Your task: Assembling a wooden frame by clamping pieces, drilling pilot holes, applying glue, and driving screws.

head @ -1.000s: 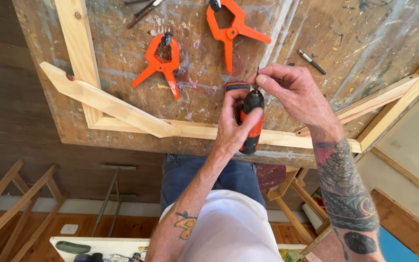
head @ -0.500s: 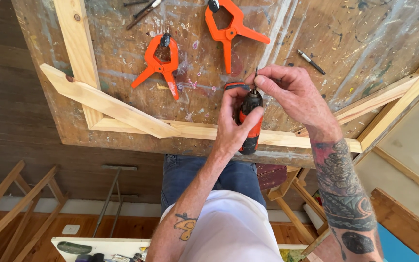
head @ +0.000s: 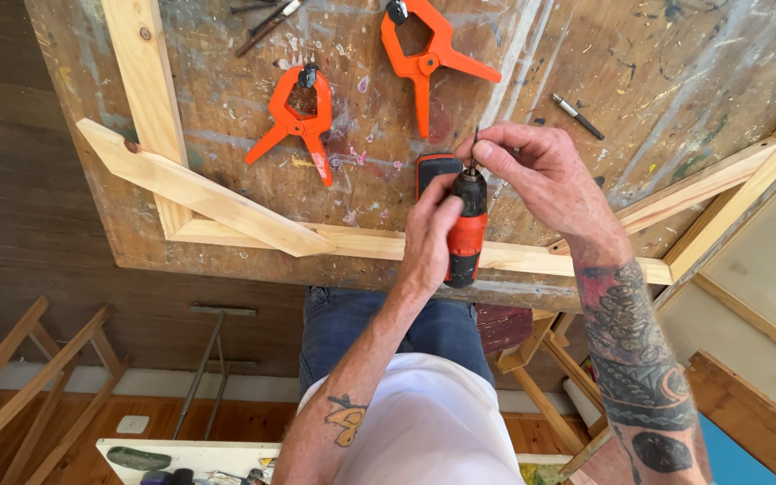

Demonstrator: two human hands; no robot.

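Observation:
My left hand (head: pixel 428 235) grips an orange and black cordless drill (head: pixel 465 241) upright over the near edge of a paint-stained wooden worktable (head: pixel 639 81). My right hand (head: pixel 541 175) pinches a thin drill bit (head: pixel 475 148) standing in the drill's black chuck. Just under the drill lies a pale wooden frame (head: pixel 226 202) with a diagonal corner brace, resting flat on the table.
Two orange spring clamps (head: pixel 303 121) (head: pixel 428 49) lie on the table behind the drill. A dark pen-like tool (head: pixel 578 117) rests to the right, more small tools (head: pixel 267 18) at the top. Wooden slats (head: pixel 11 377) lean at lower left, more timber at right.
The hands and drill have stayed almost in place; my right fingers have shifted slightly on the bit at the chuck.

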